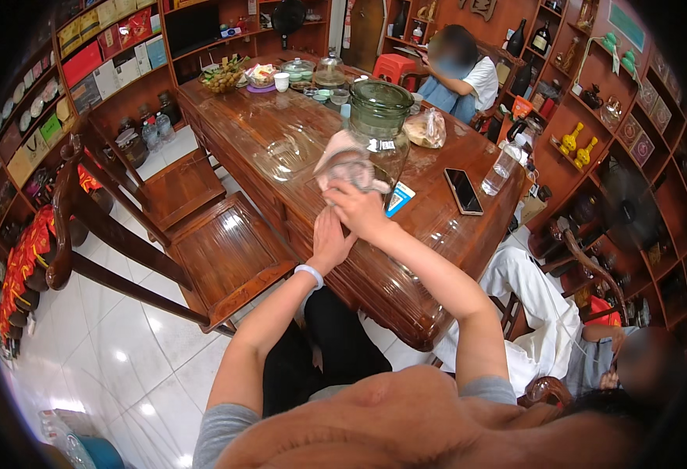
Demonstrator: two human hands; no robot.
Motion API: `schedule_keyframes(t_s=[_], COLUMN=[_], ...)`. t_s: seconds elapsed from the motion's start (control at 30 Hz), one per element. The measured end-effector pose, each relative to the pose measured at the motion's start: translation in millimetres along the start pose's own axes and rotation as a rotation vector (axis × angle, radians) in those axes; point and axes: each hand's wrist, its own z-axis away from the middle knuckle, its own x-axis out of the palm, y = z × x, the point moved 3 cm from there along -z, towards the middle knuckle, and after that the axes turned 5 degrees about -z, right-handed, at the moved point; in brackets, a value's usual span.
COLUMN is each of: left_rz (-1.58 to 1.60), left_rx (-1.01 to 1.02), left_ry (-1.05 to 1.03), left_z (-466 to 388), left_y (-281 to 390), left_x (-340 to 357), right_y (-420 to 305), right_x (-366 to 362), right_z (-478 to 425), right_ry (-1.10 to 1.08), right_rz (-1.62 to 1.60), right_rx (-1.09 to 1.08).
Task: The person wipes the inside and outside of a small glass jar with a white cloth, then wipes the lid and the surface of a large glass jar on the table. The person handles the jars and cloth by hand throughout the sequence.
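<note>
A large glass jar [391, 149] with a broad greenish glass lid [382, 97] stands upright on the polished wooden table [250, 126]. My right hand [360, 212] grips a crumpled pale pink cloth [343, 161], which lies over the near left side of the jar and is blurred. Just below it is my left hand [330, 239], a pale bangle [311, 274] around its wrist. Its fingertips meet the right hand; whether they also hold the cloth or the jar is hidden. A blue and white card with a printed code [400, 200] lies beside the jar's base.
Right of the jar lie a smartphone [463, 191], a plastic bottle [497, 170] and a bagged item [427, 129]. Tea ware and a fruit basket [221, 79] stand at the far end. Wooden chairs [232, 252] flank the left side. Two people sit nearby, right and far right.
</note>
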Motion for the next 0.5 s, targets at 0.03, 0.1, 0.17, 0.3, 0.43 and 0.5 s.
schedule_keyframes(t_s=[0.03,0.1,0.17,0.3,0.43,0.5], left_rz=[0.027,0.081,0.117,0.016,-0.018,0.036], left_rx=[0.009,0.025,0.032,0.049,-0.03,-0.074], left_ry=[0.013,0.043,0.041,0.028,0.01,-0.046], left_z=[-1,-3,-6,-4,-1,-3], left_y=[0,3,6,-1,5,12], left_x=[-1,-4,-4,3,-7,-14], right_y=[1,7,13,10,6,11], right_x=[14,34,51,52,11,-14], right_z=[-1,-4,-1,10,33,49], right_ry=[-0.064,-0.303,-0.331,-0.438,-0.151,-0.09], right_rz=[0.033,0.14,0.168,0.166,-0.085,-0.019], right_rx=[0.01,0.162,0.165,0.202,0.226,0.234])
